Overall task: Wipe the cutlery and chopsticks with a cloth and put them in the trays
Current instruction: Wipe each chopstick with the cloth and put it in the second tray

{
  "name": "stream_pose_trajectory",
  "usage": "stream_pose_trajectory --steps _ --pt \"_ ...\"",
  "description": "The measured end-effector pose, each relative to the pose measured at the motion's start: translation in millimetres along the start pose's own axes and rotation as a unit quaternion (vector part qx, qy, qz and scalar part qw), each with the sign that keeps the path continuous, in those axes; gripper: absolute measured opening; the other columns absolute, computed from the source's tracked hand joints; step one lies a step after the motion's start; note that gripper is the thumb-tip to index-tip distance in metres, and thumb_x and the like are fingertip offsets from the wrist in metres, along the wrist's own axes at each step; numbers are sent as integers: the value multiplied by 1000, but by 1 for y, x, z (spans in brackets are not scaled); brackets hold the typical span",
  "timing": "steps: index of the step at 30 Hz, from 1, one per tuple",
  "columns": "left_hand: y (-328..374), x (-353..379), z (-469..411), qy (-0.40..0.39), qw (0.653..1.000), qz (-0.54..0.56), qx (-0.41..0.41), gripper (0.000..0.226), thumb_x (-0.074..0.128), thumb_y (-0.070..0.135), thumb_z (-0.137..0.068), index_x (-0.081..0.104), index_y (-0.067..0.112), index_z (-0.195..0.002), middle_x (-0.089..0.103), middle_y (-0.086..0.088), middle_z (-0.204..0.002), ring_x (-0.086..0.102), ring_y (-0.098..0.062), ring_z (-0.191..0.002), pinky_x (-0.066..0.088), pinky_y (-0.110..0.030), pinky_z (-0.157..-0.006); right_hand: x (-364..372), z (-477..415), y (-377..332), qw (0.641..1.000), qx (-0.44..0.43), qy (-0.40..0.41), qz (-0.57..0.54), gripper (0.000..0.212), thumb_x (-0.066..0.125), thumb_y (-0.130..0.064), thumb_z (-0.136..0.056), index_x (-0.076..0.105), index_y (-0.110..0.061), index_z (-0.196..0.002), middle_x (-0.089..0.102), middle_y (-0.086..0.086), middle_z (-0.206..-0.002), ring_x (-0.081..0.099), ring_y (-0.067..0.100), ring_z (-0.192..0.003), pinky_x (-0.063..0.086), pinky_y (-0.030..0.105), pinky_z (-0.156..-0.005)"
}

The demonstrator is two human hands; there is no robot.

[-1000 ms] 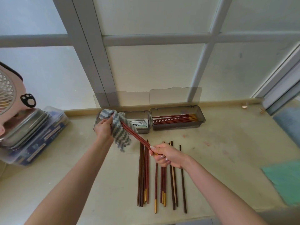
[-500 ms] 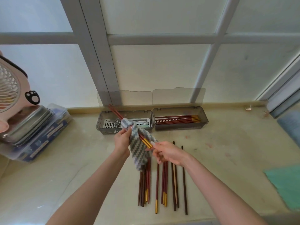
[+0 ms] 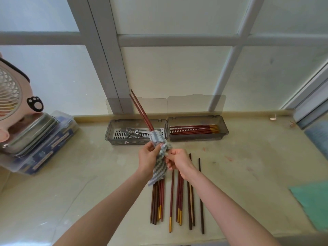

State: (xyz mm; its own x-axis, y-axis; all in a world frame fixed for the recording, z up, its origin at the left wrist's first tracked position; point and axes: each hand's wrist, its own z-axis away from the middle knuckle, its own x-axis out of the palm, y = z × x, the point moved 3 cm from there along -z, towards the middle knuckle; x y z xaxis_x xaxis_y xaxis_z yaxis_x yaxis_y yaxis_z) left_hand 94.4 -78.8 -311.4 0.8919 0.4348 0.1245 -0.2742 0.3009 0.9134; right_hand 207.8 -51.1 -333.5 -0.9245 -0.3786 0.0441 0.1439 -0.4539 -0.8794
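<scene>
Chopsticks [image 3: 140,111] within striped cloth [image 3: 160,168]

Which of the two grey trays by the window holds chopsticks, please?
The right tray: red-brown chopsticks with gold ends lie lengthwise in it. The left tray, beside it, holds metal forks instead.

A: Status change?
B: I have drawn the cloth [image 3: 159,167] down the chopsticks [image 3: 141,110]; my left hand [image 3: 148,158] now meets the right hand [image 3: 179,161]. More shaft stands exposed above the cloth.
</scene>
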Motion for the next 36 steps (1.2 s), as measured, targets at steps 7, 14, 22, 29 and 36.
stream_pose_trajectory --steps 7,14,22,29,36 --pt "-13 -14 -14 -15 991 -127 -47 6 63 9 -85 64 4 -89 68 -16 -93 66 -28 -88 54 -40 -81 -21 -2 -6 997 -29 39 52 20 69 -25 -84 64 -11 -97 68 4 -87 65 13 -69 55 24 -63" --pt "-27 7 -5 -117 921 -369 41 24 75 22 -75 62 2 -76 60 -8 -67 53 -20 -64 44 -35 -63 -18 -17 -20 992 -75 30 -99 15 48 -6 -96 62 -3 -101 70 10 -79 66 28 -91 50 41 -93" --pt "-10 2 -12 -105 962 -246 -54 16 64 13 -85 58 9 -71 61 -7 -73 59 -18 -71 49 -25 -64 -77 -52 -73 982 -134 137 6 10 50 -6 -95 60 -6 -96 69 11 -94 69 20 -88 55 32 -84" --pt "-16 -28 6 -80 990 -48 -103 14 50 7 -92 65 7 -91 71 -5 -77 67 -13 -66 55 -26 -62 -155 -99 -63 831 -157 174 505 22 47 -12 -96 68 -14 -102 68 7 -98 61 24 -88 49 33 -76" --pt "-25 -39 15 -58 992 -14 -111 17 48 9 -94 64 6 -96 71 -8 -83 68 -17 -72 54 -31 -69 -172 -148 -38 751 -105 119 641 64 70 -19 -83 42 -20 -141 50 11 -136 42 31 -130 22 45 -115"
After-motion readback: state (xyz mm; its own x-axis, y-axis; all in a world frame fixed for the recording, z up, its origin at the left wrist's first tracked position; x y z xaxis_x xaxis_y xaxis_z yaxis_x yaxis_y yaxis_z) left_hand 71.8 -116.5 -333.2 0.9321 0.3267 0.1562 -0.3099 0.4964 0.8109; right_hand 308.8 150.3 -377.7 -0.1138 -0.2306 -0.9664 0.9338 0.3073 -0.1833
